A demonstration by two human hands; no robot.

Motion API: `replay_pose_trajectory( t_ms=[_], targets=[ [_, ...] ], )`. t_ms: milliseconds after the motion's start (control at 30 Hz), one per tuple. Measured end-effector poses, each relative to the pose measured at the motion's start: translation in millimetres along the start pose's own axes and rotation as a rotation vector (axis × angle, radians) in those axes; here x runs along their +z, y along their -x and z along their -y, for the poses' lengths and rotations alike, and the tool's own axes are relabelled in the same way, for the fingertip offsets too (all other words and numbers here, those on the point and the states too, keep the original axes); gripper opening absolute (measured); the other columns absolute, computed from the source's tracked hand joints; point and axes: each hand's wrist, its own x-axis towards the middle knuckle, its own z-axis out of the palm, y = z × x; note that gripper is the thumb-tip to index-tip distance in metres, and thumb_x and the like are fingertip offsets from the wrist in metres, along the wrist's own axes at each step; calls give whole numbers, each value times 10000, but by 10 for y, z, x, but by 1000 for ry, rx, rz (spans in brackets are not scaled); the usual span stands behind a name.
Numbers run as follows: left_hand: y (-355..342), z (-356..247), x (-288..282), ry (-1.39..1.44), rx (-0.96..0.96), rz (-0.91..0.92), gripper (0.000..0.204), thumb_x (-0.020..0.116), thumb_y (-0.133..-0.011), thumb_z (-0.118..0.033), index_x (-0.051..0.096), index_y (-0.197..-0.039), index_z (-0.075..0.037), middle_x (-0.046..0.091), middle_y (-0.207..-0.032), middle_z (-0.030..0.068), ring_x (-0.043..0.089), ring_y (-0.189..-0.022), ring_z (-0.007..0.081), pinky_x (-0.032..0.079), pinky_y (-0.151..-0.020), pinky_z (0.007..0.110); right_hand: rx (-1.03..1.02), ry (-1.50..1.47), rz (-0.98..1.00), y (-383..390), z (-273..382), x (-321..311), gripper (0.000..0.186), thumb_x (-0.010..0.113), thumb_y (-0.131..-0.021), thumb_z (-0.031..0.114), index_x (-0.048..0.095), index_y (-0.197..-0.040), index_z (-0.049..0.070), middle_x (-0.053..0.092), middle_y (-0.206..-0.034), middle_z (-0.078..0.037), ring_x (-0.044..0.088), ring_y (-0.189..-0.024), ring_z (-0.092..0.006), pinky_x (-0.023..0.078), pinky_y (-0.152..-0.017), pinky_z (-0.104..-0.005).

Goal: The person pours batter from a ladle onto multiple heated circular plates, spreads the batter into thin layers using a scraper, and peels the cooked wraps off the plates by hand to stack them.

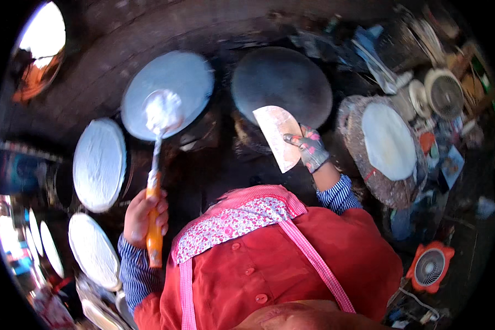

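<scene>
My left hand (143, 219) is closed around the orange handle of a ladle (154, 190). The ladle's bowl, bright and smeared with white batter, is over a round griddle (140, 77) coated in a white layer; whether it touches is unclear. My right hand (311, 149), in a grey patterned glove, pinches a flat, tan, half-round scraper (276, 135) by its curved side. The scraper's upper tip overlaps the near edge of a dark, bare griddle (280, 77).
Right of me, a white round sheet (390, 142) lies on a brown, rough-edged support (351, 129). White-covered discs (99, 165) line my left side. An orange-framed fan (430, 267) sits low at right, and a pale fan (445, 93) stands farther back amid clutter.
</scene>
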Motion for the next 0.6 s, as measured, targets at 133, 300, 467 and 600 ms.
replay_pose_trajectory(
  t_ms=[133, 300, 467, 600],
  targets=[
    [-852, -26, -422, 9, -5, 326, 201, 466, -826, -193, 435, -943, -32, 436, -685, 15, 428, -471, 95, 406, -398, 245, -73, 173, -225, 151, 8, 210, 365, 667, -674, 68, 570, -1018, -5, 615, -904, -94, 586, -766, -165, 470, -669, -277],
    [-1847, -408, -140, -175, -44, 434, 193, 435, -843, -179, 432, -963, -27, 432, -677, 10, 408, -476, 84, 390, -398, 236, -187, 77, -385, 278, -62, 383, 348, 646, -680, 45, 579, -1019, 10, 614, -947, -80, 592, -783, -163, 488, -683, -284],
    [-2588, -592, 167, -485, 0, 389, 158, 458, -816, -176, 481, -897, -42, 459, -660, 29, 454, -514, 122, 398, -442, 274, -141, 5, -496, 290, 59, 587, 369, 662, -666, 50, 575, -1022, 7, 613, -934, -73, 584, -785, -160, 479, -690, -278],
    [-3066, -356, 165, -1011, 314, 216, 248, 501, -777, -197, 497, -930, -1, 546, -676, 132, 560, -635, 271, 458, -560, 356, -86, -29, -580, 230, -136, 603, 384, 683, -654, 66, 567, -1013, -4, 613, -922, -74, 580, -796, -162, 467, -709, -270]
  ],
)
